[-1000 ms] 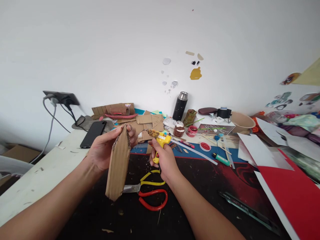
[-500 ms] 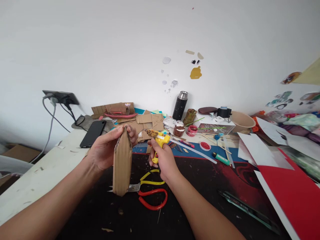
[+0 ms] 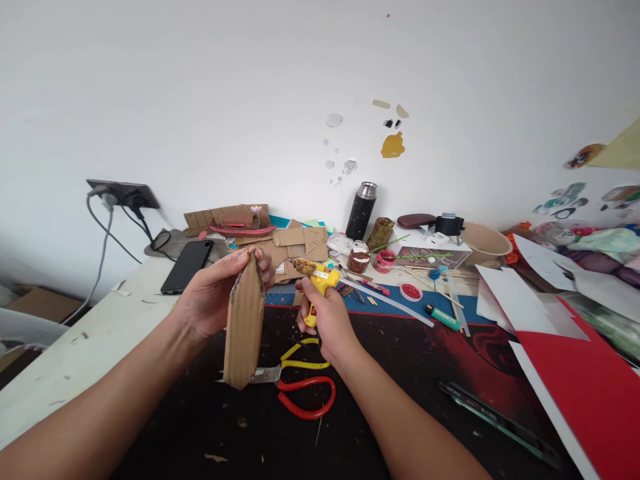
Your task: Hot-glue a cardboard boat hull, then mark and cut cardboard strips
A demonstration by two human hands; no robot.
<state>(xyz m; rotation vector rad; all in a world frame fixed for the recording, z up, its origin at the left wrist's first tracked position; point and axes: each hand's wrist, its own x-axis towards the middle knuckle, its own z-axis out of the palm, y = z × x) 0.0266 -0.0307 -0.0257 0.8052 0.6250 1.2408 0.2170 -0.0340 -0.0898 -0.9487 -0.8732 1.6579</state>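
Pinched at its pointed top by my left hand (image 3: pixel 213 297), a long cardboard piece (image 3: pixel 243 333) hangs upright above the dark mat. Its upper edges look rough and dark. My right hand (image 3: pixel 325 313) is wrapped around a yellow glue gun (image 3: pixel 324 279), whose stained nozzle points left toward the cardboard, with a gap between them. A clear glue stick (image 3: pixel 385 293) trails out behind the gun. Below, scissors (image 3: pixel 306 390) with one yellow and one red handle lie on the mat, their blades partly hidden behind the cardboard.
A phone (image 3: pixel 187 267) lies at the left. Cardboard scraps (image 3: pixel 300 241), a small cardboard boat (image 3: pixel 240 223), a black thermos (image 3: pixel 362 212) and paint jars (image 3: pixel 384 261) stand along the wall. A utility knife (image 3: pixel 495 420) and red paper (image 3: pixel 565 373) are at the right.
The lower end of the cardboard piece has swung slightly left in my left hand. My right hand and the glue gun have hardly moved.
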